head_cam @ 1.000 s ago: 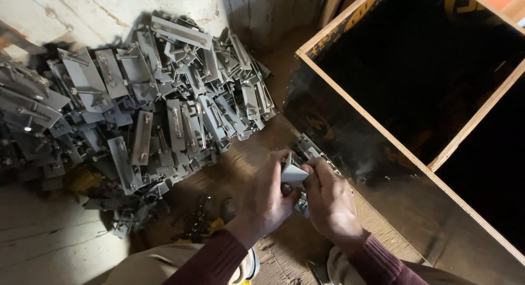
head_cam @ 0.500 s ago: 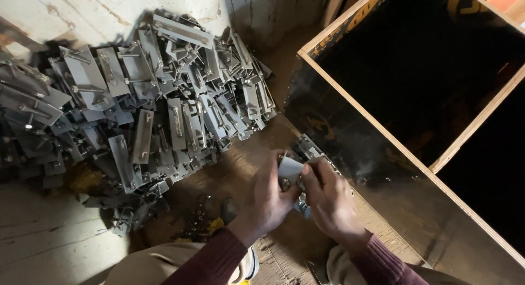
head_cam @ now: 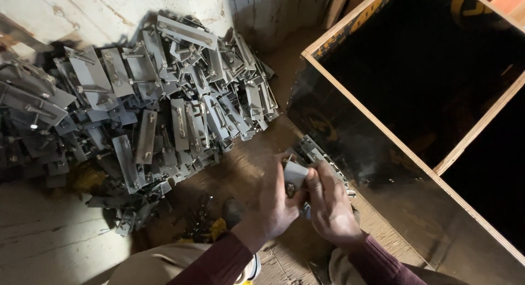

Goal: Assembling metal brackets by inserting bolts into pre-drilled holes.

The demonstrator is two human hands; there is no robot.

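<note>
Both hands [head_cam: 306,200] | fingers [head_cam: 317,181] pinched on grey metal bracket [head_cam: 296,173]

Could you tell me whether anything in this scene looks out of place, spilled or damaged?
The grey metal brackets lie in a loose, tumbled heap on the floor, not stacked. Small screws are scattered near the knee. Both hands, left hand and right hand, hold one small metal part; no damage shows.

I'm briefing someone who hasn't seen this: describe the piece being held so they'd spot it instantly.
Start at the big dark wooden-rimmed crate on the right. Just off its near-left wall, the left hand and right hand meet around a small pale grey flat metal plate. Unlike the heap of grey metal brackets lying on the floor, it is held up.
</note>
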